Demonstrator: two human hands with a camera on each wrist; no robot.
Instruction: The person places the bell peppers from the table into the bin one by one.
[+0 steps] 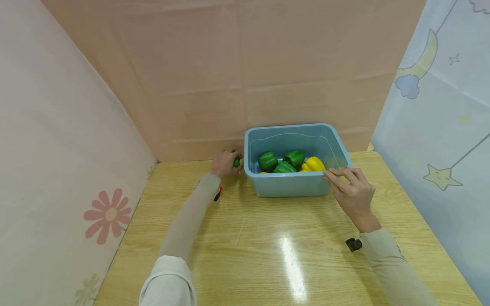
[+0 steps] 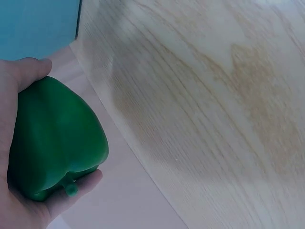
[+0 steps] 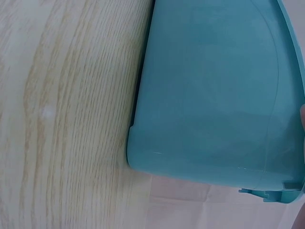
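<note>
My left hand [image 1: 227, 163] grips a green bell pepper [image 2: 59, 136] just left of the blue plastic bin [image 1: 291, 185]. In the left wrist view the thumb and a finger curl round the pepper, its short stem pointing down. At the bin's front right corner, my right hand [image 1: 353, 190] pinches the rim with thumb and fingers. Inside the bin lie several green bell peppers [image 1: 268, 161] and a yellow bell pepper [image 1: 314, 164]; a sliver of more yellow shows behind the front wall. The right wrist view shows the bin's outer wall [image 3: 214, 95], with only fingertips at the edge.
The bin stands on a wooden table [image 1: 245, 263] near its back edge, close to a brown backdrop [image 1: 237, 76]. Patterned panels flank the table, one with a pink flower [image 1: 111, 213] on the left, another with a star [image 1: 442, 177] on the right.
</note>
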